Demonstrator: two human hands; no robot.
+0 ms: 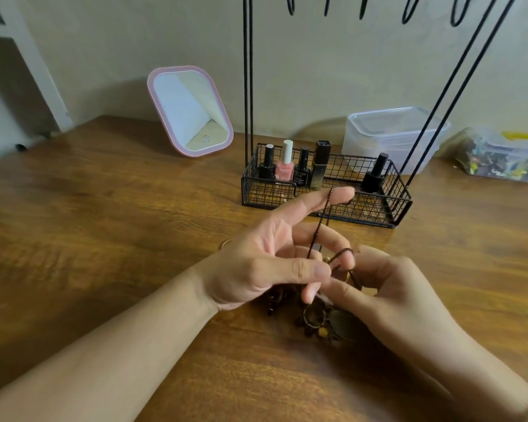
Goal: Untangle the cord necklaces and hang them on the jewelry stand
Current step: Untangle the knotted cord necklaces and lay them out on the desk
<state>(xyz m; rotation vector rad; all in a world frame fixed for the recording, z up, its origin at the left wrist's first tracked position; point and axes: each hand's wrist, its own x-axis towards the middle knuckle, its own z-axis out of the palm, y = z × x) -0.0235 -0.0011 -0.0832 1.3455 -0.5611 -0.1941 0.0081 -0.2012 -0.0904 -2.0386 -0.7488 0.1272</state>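
Note:
A tangle of dark brown cord necklaces with beads and a round pendant lies on the wooden table, just below both hands. One cord runs up over the outstretched index finger of my left hand, whose thumb and other fingers pinch the cord lower down. My right hand pinches a loop of cord beside the left fingertips. The black wire jewelry stand rises behind the hands; its hooks show at the top edge, and none of them visibly bears a necklace.
The stand's wire basket base holds several nail polish bottles. A pink-framed mirror leans at the back left. A clear plastic box and a bag of colourful bits sit at the back right.

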